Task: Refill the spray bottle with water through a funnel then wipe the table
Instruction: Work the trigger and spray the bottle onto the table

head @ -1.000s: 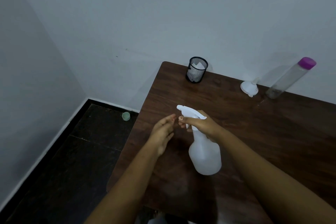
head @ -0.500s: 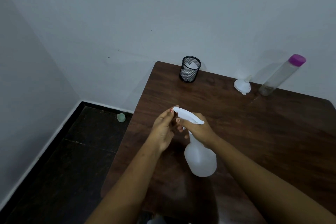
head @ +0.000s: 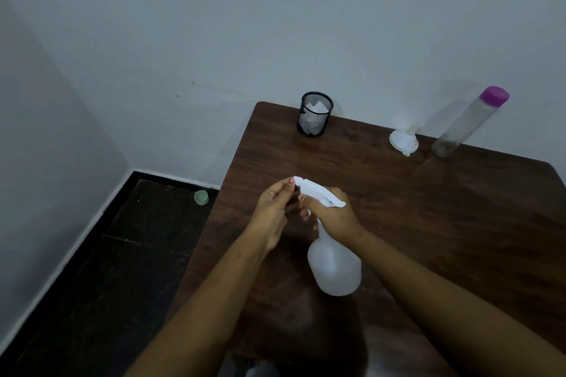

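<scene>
both hands on the spray bottle, mid-frame

spray bottle (head: 334, 266) sits centre of frame, a bit below the middle, over the dark wood table (head: 459, 223). translucent white body w/ white trigger head. long axis runs from the rounded base at lower centre up to the neck, leaning slightly toward upper left in the pic; nozzle points to upper left, tip at about mid-frame. can't tell if the base rests on the table or is lifted just off it.

right hand (head: 333, 217) is closed around the neck just under the trigger head, fingers curled round the front, thumb side on top. left hand (head: 275, 211) comes in from lower left, fingers loosely bent, thumb & fingertip pinching at the nozzle tip; rest of the hand part open, holding nothing else.

upper right of frame, along the table's far edge: white funnel (head: 403, 139) lying wide end down w/ spout up, and just right of it a tall clear bottle (head: 465, 127) w/ purple cap, standing by the wall, looks nearly empty. the two are near each other, not touching.

upper centre, at the table's far left corner: black mesh cup (head: 315, 115) w/ white paper inside.

left of the table on the dark floor by the wall: small pale green cap (head: 201, 197).
</scene>
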The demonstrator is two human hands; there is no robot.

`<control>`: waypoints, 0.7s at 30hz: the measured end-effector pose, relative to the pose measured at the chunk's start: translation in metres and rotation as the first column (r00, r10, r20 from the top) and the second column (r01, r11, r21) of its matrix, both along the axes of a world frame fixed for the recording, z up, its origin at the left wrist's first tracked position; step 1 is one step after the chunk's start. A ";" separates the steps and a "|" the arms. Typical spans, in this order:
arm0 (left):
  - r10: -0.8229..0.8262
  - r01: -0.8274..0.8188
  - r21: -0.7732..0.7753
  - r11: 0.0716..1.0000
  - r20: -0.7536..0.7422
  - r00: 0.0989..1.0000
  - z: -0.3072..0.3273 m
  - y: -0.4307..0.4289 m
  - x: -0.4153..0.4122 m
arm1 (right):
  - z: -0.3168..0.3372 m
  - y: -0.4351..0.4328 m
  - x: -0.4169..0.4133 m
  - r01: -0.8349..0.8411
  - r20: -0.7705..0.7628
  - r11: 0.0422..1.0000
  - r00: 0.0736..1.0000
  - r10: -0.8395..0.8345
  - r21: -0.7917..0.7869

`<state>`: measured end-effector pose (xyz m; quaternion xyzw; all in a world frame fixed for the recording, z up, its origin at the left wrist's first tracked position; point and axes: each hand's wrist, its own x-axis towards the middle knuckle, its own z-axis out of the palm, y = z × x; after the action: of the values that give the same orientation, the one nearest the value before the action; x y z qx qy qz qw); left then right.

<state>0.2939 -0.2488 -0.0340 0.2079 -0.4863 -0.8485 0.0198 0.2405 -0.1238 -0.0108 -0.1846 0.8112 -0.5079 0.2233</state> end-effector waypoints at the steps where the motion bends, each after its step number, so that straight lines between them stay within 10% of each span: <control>1: 0.004 -0.004 -0.001 1.000 0.010 1.000 0.001 -0.002 0.001 | 0.000 -0.002 -0.001 -0.012 0.006 1.000 1.000 0.012 0.001; 13: -0.225 0.225 0.019 0.974 0.152 0.962 -0.035 0.037 0.040 | -0.007 -0.025 -0.009 -0.023 0.275 0.999 0.961 0.029 -0.024; 21: -0.305 0.316 -0.070 0.946 0.141 0.942 -0.035 0.056 0.045 | -0.015 -0.039 0.000 0.025 0.129 0.987 0.991 -0.046 0.162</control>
<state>0.3393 -0.1925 -0.0694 0.1814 -0.5515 -0.8028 -0.1361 0.2407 -0.1624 -0.0262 -0.1177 0.8359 -0.4562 0.2816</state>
